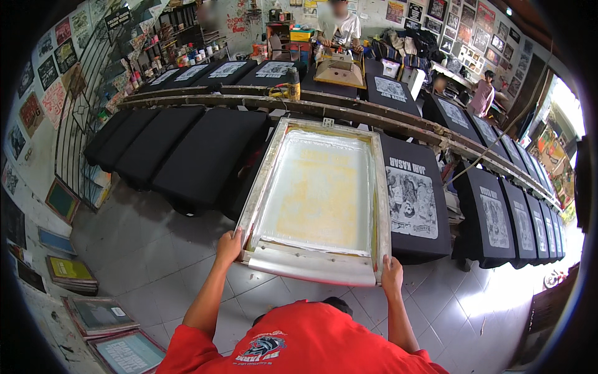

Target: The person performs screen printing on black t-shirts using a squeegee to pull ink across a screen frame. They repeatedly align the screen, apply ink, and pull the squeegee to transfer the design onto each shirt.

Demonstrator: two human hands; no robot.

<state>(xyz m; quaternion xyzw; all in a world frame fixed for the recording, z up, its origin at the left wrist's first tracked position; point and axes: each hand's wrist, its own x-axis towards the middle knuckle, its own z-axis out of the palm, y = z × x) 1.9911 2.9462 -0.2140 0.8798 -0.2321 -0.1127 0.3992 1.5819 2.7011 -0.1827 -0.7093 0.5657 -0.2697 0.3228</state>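
A screen printing frame (pixel 381 187) with pale metal sides is held in front of me by its two near corners. Its mesh (pixel 317 199) is whitish with a yellowish patch in the middle. My left hand (pixel 229 246) is closed round the near left corner, and my right hand (pixel 392 274) grips the near right corner. Across the frame's near end lies a wide silvery metal bar (pixel 311 267), perhaps a squeegee. The far end meets a metal bracket (pixel 328 122) on the long rail. What is directly beneath the frame is mostly hidden.
Unprinted black shirts (pixel 205 153) stretch over boards to the left. A printed black shirt (pixel 414 196) lies just right. Behind the rail (pixel 249 103) stand a yellow heat gun (pixel 293 84), another frame (pixel 339 70) and a person (pixel 339 28). Stacked screens (pixel 71 274) lean at left.
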